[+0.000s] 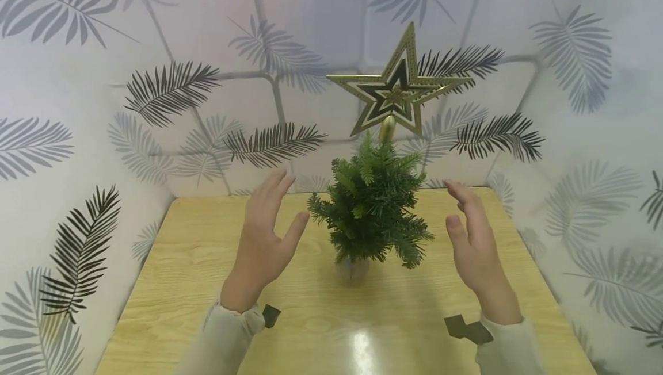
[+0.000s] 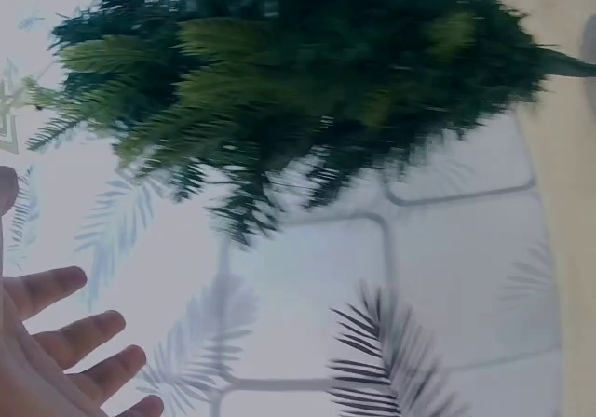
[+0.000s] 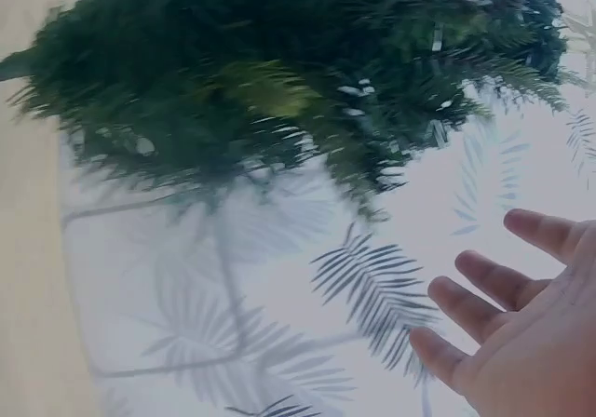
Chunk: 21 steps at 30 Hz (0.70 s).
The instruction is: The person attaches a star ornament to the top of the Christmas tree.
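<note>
A small artificial Christmas tree stands upright on the wooden table, topped by a gold star. Its pale base shows only faintly under the branches. On the tree's left side my left hand is held up with fingers extended, apart from the branches. My right hand is raised on the other side in the same manner, also not touching. Both wrist views show green branches across the upper part, somewhat blurred, and the spread fingers hold nothing.
The light wood table reaches back to a wall covered with a feathery leaf print. Dark angular patches show beside the right sleeve, and another dark patch beside the left cuff. A bright light reflection lies at the table's front.
</note>
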Motion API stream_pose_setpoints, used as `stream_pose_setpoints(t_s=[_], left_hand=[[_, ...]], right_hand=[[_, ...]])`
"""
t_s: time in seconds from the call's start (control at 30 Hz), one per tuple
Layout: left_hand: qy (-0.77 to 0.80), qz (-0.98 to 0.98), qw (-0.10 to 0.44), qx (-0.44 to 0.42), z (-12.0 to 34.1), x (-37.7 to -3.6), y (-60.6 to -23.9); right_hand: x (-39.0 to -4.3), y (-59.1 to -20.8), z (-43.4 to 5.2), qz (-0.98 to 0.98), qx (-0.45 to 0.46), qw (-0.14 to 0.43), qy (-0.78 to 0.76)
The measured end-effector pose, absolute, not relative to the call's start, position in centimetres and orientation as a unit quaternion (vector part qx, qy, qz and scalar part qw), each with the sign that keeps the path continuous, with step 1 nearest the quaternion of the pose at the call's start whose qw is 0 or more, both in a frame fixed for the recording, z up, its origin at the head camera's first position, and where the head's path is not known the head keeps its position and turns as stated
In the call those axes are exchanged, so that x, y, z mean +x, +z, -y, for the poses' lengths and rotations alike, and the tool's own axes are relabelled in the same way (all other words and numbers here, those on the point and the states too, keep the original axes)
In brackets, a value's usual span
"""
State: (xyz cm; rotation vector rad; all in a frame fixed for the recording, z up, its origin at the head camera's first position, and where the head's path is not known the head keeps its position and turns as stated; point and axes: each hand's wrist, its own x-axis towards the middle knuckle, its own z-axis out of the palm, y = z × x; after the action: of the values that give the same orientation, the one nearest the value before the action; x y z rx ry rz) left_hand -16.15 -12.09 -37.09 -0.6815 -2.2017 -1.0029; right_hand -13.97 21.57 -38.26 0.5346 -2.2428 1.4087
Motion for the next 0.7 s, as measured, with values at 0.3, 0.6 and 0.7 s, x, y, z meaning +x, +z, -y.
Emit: stream_pose_setpoints(t_s=[0.3, 0.6, 0.7], left_hand=[[-0.342, 0.854, 0.312, -0.237, 12.8, -14.2, -40.6], [-0.274, 0.879, 0.316, -0.229, 13.0, -12.0, -43.9], [-0.239, 0.896, 0.308, -0.214, 13.3, -11.4, -44.9]], right_hand=[[-12.9, -41.5, -21.2, 0.833, 0.192, 0.214, 0.473], [-11.3, -43.4, -21.7, 0.844, 0.159, 0.183, 0.479], [-11.1, -44.3, -22.0, 0.859, 0.149, 0.183, 0.455]])
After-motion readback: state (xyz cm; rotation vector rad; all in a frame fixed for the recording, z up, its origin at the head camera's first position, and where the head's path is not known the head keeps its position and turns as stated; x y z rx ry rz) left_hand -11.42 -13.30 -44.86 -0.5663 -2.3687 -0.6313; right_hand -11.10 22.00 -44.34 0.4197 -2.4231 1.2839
